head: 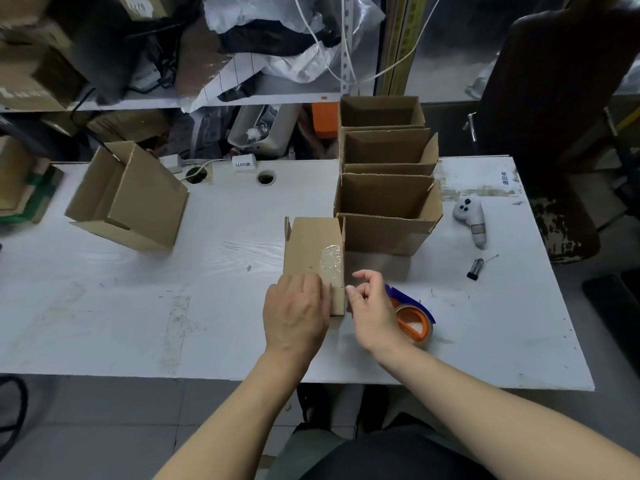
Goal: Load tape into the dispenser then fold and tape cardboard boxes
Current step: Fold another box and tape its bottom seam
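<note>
A small cardboard box [313,251] lies on the white table [207,306] in front of me, with a strip of clear tape [331,263] along its right edge. My left hand [296,315] presses flat on the box's near end. My right hand [372,308] hovers just right of the box, fingers loosely curled, thumb and forefinger close together near the box's corner. Whether it pinches tape I cannot tell. Behind my right hand rests the tape dispenser [414,318], blue and orange, with a roll of clear tape in it.
Three open boxes [386,216] stand in a row at the back right, touching the small box. Another open box [128,199] lies tilted at the left. A white handheld device [471,220] and a small black tool [475,268] lie at the right.
</note>
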`<state>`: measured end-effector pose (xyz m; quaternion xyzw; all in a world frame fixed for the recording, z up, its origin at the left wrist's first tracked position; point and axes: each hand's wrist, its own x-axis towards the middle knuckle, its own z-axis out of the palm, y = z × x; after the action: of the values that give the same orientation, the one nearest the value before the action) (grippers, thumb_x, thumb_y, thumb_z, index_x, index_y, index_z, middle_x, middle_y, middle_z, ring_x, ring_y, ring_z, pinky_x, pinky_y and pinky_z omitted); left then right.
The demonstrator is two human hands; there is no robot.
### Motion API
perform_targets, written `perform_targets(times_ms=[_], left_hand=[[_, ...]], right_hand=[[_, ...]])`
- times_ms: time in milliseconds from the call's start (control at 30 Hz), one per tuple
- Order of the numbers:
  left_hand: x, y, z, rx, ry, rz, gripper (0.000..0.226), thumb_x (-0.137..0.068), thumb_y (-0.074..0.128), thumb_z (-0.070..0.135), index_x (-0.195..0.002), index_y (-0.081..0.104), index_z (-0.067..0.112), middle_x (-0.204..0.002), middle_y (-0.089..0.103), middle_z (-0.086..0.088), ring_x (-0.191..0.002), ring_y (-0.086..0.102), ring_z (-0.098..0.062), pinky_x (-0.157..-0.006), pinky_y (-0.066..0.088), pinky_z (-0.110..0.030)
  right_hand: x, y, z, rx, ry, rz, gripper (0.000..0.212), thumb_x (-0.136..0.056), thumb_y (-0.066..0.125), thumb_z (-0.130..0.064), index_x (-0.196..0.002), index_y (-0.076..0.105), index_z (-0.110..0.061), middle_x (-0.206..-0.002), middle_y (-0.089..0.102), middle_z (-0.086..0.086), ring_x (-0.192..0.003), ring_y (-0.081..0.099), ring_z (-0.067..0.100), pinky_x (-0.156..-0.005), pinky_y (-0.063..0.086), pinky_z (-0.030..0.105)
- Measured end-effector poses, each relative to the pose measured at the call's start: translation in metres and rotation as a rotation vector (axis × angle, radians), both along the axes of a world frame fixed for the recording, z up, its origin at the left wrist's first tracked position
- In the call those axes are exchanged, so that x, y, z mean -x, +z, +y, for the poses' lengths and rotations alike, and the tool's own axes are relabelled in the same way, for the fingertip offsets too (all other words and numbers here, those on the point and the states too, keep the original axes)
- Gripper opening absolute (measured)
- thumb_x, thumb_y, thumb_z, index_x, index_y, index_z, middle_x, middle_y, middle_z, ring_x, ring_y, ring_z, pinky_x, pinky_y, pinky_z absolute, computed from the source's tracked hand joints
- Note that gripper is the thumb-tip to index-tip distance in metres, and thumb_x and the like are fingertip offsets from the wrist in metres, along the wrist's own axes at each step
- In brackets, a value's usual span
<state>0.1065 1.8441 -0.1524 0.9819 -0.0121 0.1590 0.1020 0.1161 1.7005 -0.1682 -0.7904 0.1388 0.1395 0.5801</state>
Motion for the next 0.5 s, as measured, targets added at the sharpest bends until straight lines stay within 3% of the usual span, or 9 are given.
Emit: perform_targets(times_ms=[33,133,233,300,400,500], left_hand=[[0.001,0.000,0.001,0.006,0.054,0.031,0.022,-0.096,0.064,0.035,-0.091,0.060,0.014,-0.079,0.057,-0.008,-0.072,0.053,-0.034,-0.061,0.037,-0.042],[0.002,0.000,0.003,0.147,0.282,0.186,0.065,-0.090,0.065,0.055,-0.135,0.050,0.010,-0.123,0.056,-0.010,-0.109,0.050,-0.036,-0.083,0.045,-0.049],[0.003,-0.001,0.003,0.352,0.300,0.344,0.076,-0.098,0.051,0.059,-0.155,0.029,0.014,-0.152,0.043,-0.009,-0.129,0.044,-0.036,-0.102,0.043,-0.053],[0.003,-0.003,0.004,0.407,0.235,0.361,0.072,-0.103,0.043,0.054,-0.159,0.023,0.013,-0.154,0.044,-0.010,-0.128,0.046,-0.036,-0.105,0.042,-0.052],[0.000,0.000,0.005,0.448,0.245,0.360,0.067,-0.105,0.037,0.052,-0.159,0.021,0.015,-0.153,0.047,-0.009,-0.128,0.047,-0.033,-0.104,0.042,-0.052],[-0.002,0.008,0.001,0.398,0.314,0.410,0.095,-0.088,0.047,0.082,-0.155,0.024,0.020,-0.149,0.051,-0.003,-0.128,0.050,-0.032,-0.101,0.046,-0.053]], right_hand=[[0.002,-0.002,0.004,0.014,-0.003,-0.018,0.019,-0.107,0.053,-0.026,-0.124,0.047,-0.032,-0.094,0.061,0.005,-0.091,0.061,0.023,-0.081,0.052,0.036],[0.005,0.001,0.011,0.053,0.025,-0.026,0.025,-0.110,0.045,-0.027,-0.135,0.043,-0.028,-0.100,0.057,0.000,-0.094,0.058,0.018,-0.075,0.044,0.021],[0.002,0.000,0.008,0.113,0.182,0.086,0.046,-0.110,0.045,-0.018,-0.153,0.031,-0.027,-0.135,0.051,-0.002,-0.121,0.054,0.016,-0.099,0.045,0.024],[0.001,0.002,0.001,0.214,0.221,0.169,0.058,-0.106,0.050,-0.011,-0.158,0.028,-0.023,-0.151,0.040,0.003,-0.131,0.049,0.019,-0.109,0.044,0.033],[0.009,0.006,-0.008,0.262,0.077,0.038,0.043,-0.107,0.048,-0.023,-0.149,0.047,-0.025,-0.137,0.050,-0.004,-0.125,0.051,0.014,-0.109,0.048,0.039],[0.026,0.012,-0.012,0.140,0.063,-0.038,0.041,-0.106,0.052,-0.032,-0.147,0.055,-0.026,-0.130,0.054,-0.016,-0.120,0.052,0.000,-0.109,0.046,0.029]])
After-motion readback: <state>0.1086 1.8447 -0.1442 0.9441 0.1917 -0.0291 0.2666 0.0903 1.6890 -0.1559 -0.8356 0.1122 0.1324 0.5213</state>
